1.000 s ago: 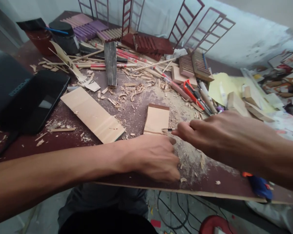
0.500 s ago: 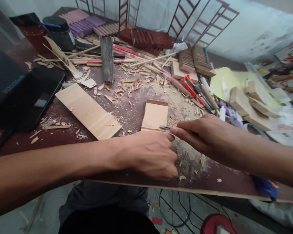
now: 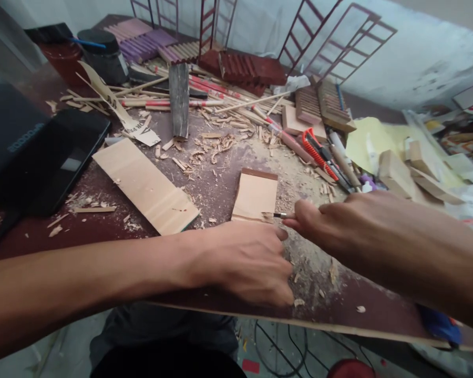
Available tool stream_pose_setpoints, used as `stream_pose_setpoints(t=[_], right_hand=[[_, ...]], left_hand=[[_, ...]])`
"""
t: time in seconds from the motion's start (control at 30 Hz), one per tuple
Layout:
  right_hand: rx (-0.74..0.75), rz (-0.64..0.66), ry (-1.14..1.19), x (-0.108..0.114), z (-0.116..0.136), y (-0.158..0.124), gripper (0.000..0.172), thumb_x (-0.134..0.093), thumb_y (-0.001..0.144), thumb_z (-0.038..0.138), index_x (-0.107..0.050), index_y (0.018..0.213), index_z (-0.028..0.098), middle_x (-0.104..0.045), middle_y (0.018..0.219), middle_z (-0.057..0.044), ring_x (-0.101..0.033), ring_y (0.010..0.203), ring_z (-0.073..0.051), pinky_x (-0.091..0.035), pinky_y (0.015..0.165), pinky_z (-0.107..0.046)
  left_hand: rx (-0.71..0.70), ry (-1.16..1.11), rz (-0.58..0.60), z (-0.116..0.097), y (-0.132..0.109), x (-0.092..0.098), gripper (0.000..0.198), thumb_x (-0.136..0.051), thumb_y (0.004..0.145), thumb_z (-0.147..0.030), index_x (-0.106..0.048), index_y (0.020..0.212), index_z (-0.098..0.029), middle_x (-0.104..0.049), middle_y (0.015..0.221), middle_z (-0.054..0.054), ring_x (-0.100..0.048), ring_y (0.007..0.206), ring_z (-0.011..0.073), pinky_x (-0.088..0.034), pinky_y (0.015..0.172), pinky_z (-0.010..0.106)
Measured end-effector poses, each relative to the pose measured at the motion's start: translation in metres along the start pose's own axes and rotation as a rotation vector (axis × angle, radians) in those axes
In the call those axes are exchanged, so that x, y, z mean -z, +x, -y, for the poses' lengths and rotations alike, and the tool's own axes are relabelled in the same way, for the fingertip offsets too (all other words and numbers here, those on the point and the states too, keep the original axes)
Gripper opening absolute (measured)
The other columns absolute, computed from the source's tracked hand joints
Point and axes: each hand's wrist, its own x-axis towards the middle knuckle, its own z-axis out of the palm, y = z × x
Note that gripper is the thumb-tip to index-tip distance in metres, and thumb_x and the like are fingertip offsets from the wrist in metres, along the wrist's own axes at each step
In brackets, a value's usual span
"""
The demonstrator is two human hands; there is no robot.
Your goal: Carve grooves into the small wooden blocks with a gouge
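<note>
A small flat wooden block with a dark brown strip along its far end lies on the workbench. My left hand is curled over the block's near end, its fingers closed and partly hidden beneath the hand. In my right hand is a slim carving tool, pinched between thumb and fingers. Its narrow metal tip is at the block's right edge, close to my left index finger and a small curl of wood. Most of the tool's handle is hidden by the hand.
A longer wooden board lies to the left, beside a black device. Shavings are scattered over the brown workbench. Farther back are a grey upright piece, thin sticks and an orange utility knife. Wooden blocks lie at right.
The carving tool's tip has drawn back slightly to the right across the block's edge. My left hand stays on the block. The whole view has shifted a little.
</note>
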Motion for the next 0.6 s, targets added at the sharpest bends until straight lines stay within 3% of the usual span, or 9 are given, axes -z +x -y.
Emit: stream_pose_setpoints(t=[0.1,0.23,0.3,0.4,0.47,0.53,0.6], right_hand=[[0.013,0.068,0.318,-0.001,-0.006,0.009,0.039,-0.040,0.104,0.023,-0.059,0.070,0.018,-0.056,0.055,-0.003,-0.039,0.044,-0.011,-0.023,0.049,-0.032],[0.091,0.106,0.586,-0.007,-0.014,0.019,0.052,-0.029,0.108,0.039,-0.052,0.065,0.019,-0.058,0.057,-0.003,-0.047,0.051,-0.011,-0.033,0.053,-0.029],[0.075,0.126,0.484,-0.005,-0.015,0.017,0.049,-0.032,0.108,0.040,-0.050,0.067,0.020,-0.055,0.054,-0.001,-0.041,0.046,-0.010,-0.026,0.048,-0.029],[0.022,0.064,0.017,0.004,-0.014,0.011,0.017,-0.050,0.095,0.017,-0.056,0.080,0.021,-0.046,0.050,0.003,-0.019,0.042,-0.010,-0.013,0.048,-0.033],[0.072,-0.053,-0.209,0.008,-0.015,0.006,0.022,-0.049,0.084,0.002,-0.059,0.086,0.022,-0.045,0.052,0.003,-0.013,0.046,-0.012,-0.011,0.052,-0.035],[0.153,-0.204,-0.261,0.009,-0.016,0.003,0.028,-0.045,0.077,-0.001,-0.059,0.083,0.023,-0.043,0.053,0.003,-0.014,0.048,-0.012,-0.012,0.054,-0.037],[0.173,-0.255,-0.162,0.007,-0.016,0.003,0.024,-0.046,0.077,0.003,-0.058,0.078,0.023,-0.044,0.052,0.002,-0.018,0.045,-0.012,-0.012,0.052,-0.036]], left_hand=[[-0.015,-0.001,-0.045,0.000,-0.001,-0.002,0.043,-0.069,0.091,-0.023,-0.053,0.051,-0.024,-0.063,0.053,-0.001,-0.056,0.057,0.0180,-0.032,0.059,0.041],[-0.020,0.013,-0.050,0.000,-0.001,-0.003,0.042,-0.067,0.092,-0.023,-0.054,0.052,-0.025,-0.062,0.052,0.000,-0.057,0.057,0.0187,-0.032,0.059,0.041],[-0.020,0.009,-0.044,0.000,-0.001,-0.003,0.041,-0.068,0.091,-0.023,-0.054,0.052,-0.025,-0.062,0.053,-0.001,-0.057,0.057,0.0182,-0.033,0.060,0.040],[-0.017,-0.013,-0.039,0.001,0.000,-0.002,0.042,-0.068,0.091,-0.023,-0.054,0.052,-0.024,-0.063,0.054,-0.002,-0.056,0.057,0.0174,-0.033,0.060,0.039],[-0.017,-0.016,-0.040,0.001,0.000,-0.001,0.042,-0.067,0.092,-0.023,-0.053,0.052,-0.024,-0.064,0.055,-0.002,-0.055,0.057,0.0172,-0.032,0.061,0.040],[-0.015,-0.009,-0.040,0.001,-0.001,-0.002,0.043,-0.068,0.092,-0.025,-0.053,0.052,-0.024,-0.064,0.056,-0.002,-0.053,0.056,0.0169,-0.033,0.062,0.040],[-0.011,-0.004,-0.037,0.001,-0.001,-0.003,0.041,-0.069,0.091,-0.027,-0.054,0.053,-0.024,-0.064,0.056,-0.002,-0.051,0.055,0.0165,-0.035,0.065,0.041]])
